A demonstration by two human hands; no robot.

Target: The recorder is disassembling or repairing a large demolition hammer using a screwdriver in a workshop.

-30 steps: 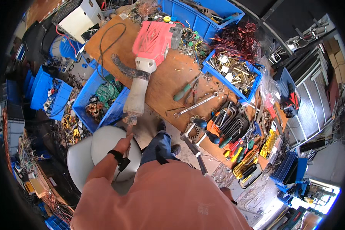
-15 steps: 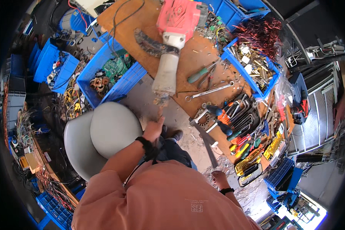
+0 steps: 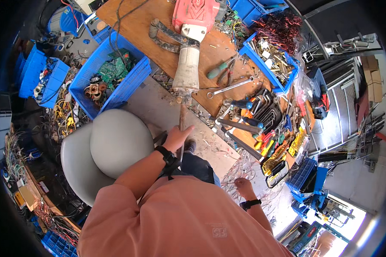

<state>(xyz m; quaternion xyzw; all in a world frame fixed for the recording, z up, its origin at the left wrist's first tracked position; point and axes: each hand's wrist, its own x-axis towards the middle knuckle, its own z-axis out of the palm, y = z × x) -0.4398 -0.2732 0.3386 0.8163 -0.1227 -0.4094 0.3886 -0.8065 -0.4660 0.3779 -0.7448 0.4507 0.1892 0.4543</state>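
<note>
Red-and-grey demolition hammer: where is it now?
In the head view, the hammer is at upper centre, over the brown wooden tabletop, left of the green-handled screwdriver; the left hand grips its rusty metal bit.

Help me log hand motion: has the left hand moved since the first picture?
Yes, rightward: in that picture the left hand overlapped the grey chair seat; now it shows beyond the seat's right edge.
</note>
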